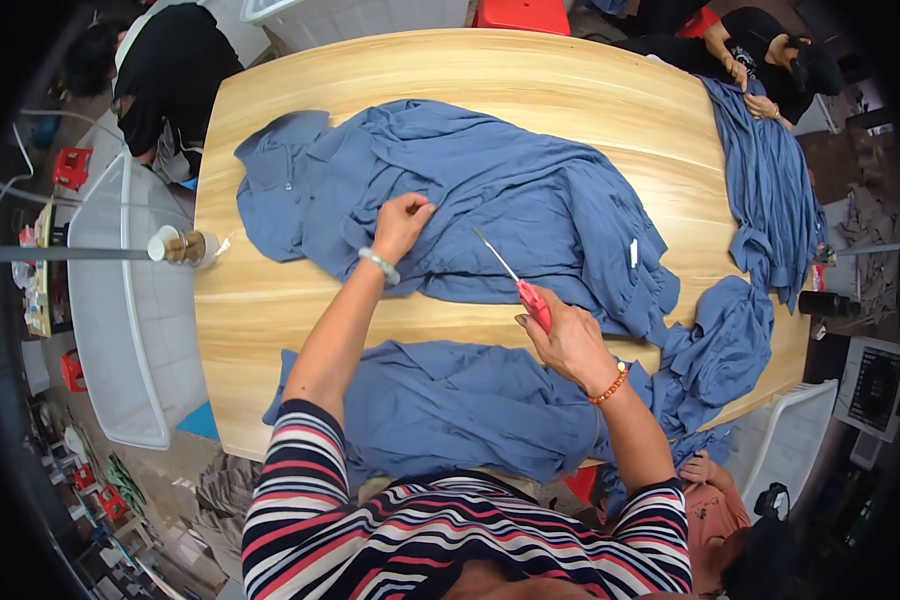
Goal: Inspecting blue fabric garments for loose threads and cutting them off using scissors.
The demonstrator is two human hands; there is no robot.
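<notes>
A blue shirt lies crumpled across the middle of the table, its collar end to the left. Over its front, my left hand is closed with thumb and fingers pinched together; whether cloth or a thread is between them I cannot make out. My right hand grips a pair of slim scissors by the pink-red handle. Their thin metal blades look closed and point up and left above the shirt. Nearest to me, another blue garment lies along the table's front edge.
The wooden table bears a bunched blue garment at right. A co-worker handles a blue garment at the far right; other people are at the far left and near right. White bins and a clear cup stand left.
</notes>
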